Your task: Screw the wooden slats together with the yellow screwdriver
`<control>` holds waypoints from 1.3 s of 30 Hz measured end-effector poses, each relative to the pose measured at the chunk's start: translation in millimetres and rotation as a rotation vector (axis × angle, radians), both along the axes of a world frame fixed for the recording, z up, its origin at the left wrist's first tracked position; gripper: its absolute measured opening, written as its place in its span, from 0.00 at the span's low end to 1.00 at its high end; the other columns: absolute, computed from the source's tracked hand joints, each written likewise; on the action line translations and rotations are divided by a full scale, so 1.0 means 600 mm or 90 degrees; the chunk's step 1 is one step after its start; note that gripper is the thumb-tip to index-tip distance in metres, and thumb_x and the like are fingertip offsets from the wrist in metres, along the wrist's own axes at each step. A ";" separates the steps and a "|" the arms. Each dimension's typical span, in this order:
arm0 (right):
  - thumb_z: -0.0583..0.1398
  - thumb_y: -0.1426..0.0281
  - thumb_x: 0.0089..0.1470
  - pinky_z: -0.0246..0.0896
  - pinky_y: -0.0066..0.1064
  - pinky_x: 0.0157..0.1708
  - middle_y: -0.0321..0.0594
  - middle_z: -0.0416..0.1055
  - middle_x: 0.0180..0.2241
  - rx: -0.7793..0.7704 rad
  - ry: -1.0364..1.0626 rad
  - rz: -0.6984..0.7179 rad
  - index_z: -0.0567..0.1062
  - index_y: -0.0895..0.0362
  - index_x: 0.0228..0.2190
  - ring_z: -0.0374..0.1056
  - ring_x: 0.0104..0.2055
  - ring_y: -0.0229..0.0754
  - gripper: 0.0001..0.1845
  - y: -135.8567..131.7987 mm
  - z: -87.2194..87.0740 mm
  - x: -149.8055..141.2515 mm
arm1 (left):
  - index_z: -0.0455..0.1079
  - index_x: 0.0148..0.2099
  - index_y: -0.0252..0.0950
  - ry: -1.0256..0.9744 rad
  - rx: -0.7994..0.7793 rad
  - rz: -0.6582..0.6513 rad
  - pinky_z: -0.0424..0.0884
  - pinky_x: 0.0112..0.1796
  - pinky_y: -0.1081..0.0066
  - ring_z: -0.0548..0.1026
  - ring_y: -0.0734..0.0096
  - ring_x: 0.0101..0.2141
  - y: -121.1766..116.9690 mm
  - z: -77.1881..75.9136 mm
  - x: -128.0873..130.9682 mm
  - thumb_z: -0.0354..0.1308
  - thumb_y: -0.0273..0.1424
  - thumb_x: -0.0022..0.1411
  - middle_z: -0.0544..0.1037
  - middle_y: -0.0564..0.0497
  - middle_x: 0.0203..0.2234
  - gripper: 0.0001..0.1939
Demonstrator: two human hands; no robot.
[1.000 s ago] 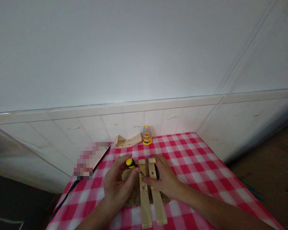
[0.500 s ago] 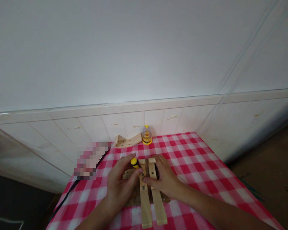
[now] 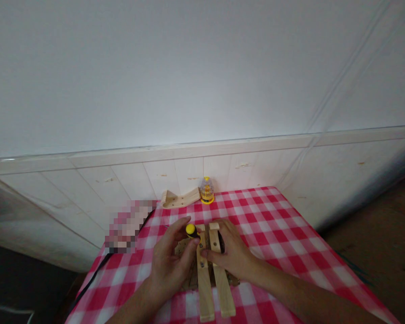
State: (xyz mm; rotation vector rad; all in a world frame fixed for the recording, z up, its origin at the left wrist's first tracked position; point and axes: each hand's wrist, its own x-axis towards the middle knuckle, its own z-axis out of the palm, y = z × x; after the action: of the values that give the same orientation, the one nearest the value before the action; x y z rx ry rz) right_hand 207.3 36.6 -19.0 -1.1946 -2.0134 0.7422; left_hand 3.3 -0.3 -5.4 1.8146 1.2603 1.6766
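The left hand (image 3: 171, 263) pinches a yellow-and-black screwdriver (image 3: 191, 231) in its fingers, over the far half of the left slat (image 3: 206, 294). Right of that slat, the right hand (image 3: 235, 253) clasps the right slat (image 3: 225, 294), fingertips hidden. Beyond the left slat stands a clear-and-yellow container (image 3: 207, 192).

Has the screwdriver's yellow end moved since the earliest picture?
Yes: the screwdriver in the left hand has swung its yellow end to the right, closer to the left wooden strip, which stays put.
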 end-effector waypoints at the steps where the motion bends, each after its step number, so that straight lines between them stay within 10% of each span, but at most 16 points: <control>1: 0.77 0.68 0.48 0.67 0.47 0.53 0.40 0.77 0.47 0.002 0.000 -0.002 0.78 0.51 0.47 0.72 0.52 0.55 0.25 0.000 0.000 0.000 | 0.72 0.62 0.41 0.001 0.000 -0.001 0.85 0.41 0.70 0.88 0.64 0.39 0.000 -0.001 0.000 0.65 0.27 0.68 0.87 0.47 0.42 0.21; 22: 0.77 0.68 0.48 0.67 0.47 0.53 0.41 0.76 0.47 0.003 0.008 0.005 0.77 0.51 0.48 0.71 0.52 0.56 0.26 0.001 -0.003 0.000 | 0.68 0.66 0.43 -0.025 -0.008 -0.080 0.85 0.47 0.65 0.87 0.62 0.47 0.003 -0.014 -0.007 0.61 0.27 0.73 0.86 0.45 0.48 0.22; 39: 0.77 0.72 0.47 0.64 0.50 0.55 0.47 0.76 0.49 -0.050 -0.002 0.001 0.77 0.57 0.47 0.70 0.54 0.59 0.26 0.000 0.009 -0.005 | 0.76 0.59 0.44 0.057 0.099 0.038 0.84 0.39 0.74 0.86 0.69 0.37 0.014 -0.004 -0.004 0.69 0.30 0.67 0.87 0.52 0.40 0.19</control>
State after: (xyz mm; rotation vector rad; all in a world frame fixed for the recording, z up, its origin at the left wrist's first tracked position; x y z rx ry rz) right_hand 204.6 36.7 -13.4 -1.2396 -2.0034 0.8275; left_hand 1.1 8.3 -7.9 1.9796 1.2633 1.7891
